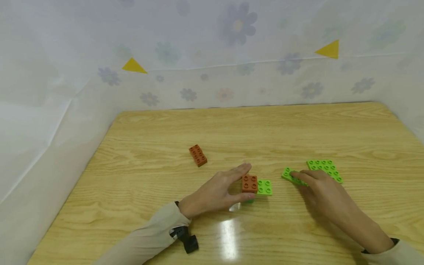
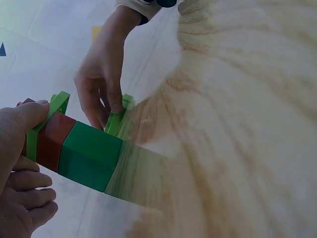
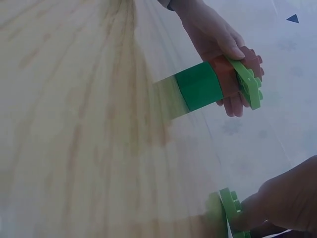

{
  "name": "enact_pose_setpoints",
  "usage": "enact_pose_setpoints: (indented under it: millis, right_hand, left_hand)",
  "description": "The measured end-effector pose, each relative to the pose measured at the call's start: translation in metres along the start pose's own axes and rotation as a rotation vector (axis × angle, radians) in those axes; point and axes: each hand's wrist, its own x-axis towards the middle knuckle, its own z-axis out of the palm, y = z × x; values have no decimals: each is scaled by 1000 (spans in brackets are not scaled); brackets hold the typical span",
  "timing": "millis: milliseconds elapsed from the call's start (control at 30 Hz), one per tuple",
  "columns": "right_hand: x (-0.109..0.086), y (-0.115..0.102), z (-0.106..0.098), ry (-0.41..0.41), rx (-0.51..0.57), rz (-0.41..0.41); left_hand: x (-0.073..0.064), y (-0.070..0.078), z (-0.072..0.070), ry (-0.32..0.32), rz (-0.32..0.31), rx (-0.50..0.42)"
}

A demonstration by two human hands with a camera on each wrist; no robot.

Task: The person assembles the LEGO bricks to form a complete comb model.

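Item: stack of bricks [image 3: 218, 79], standing upright on the worktop [image 1: 159, 136], in front of me. My left hand [image 1: 216, 189] is gripping it, the fingers clamping the upper part between thumb and fingertips. From the bottom up, it is comprising a dark green block [image 3: 200, 88], a lower reddish-brown brick [image 2: 55, 141], a lime-green crosspiece plate [image 1: 264, 187] that is projecting to the right with four studs showing, and an upper reddish-brown brick [image 1: 249, 183] that is showing four studs.

Item: narrow lime-green plate [image 1: 286, 174], lying to the right of the stack and apart from it. My right hand [image 1: 328, 197] is pinching it, its fingers partly covering the studs.

Item: broad lime-green plate [image 1: 324, 168], resting studs up just beyond my right hand, which is hiding part of it.

Item: loose reddish-brown brick [image 1: 198, 155], eight studs, lying askew beyond my left hand, well apart from the stack.

Surround: flower-printed sheeting [image 1: 205, 36], hanging behind the worktop and bearing two yellow triangles [image 1: 134, 66]. A beige sleeve [image 1: 145, 235] is covering my left forearm.
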Motion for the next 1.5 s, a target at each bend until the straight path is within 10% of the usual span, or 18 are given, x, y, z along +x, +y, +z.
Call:
enact_pose_setpoints:
  millis: [1500]
  right_hand:
    - [24,-12,-3,151,131,-125]
  left_hand:
    - [0,-1,1,0,13,9]
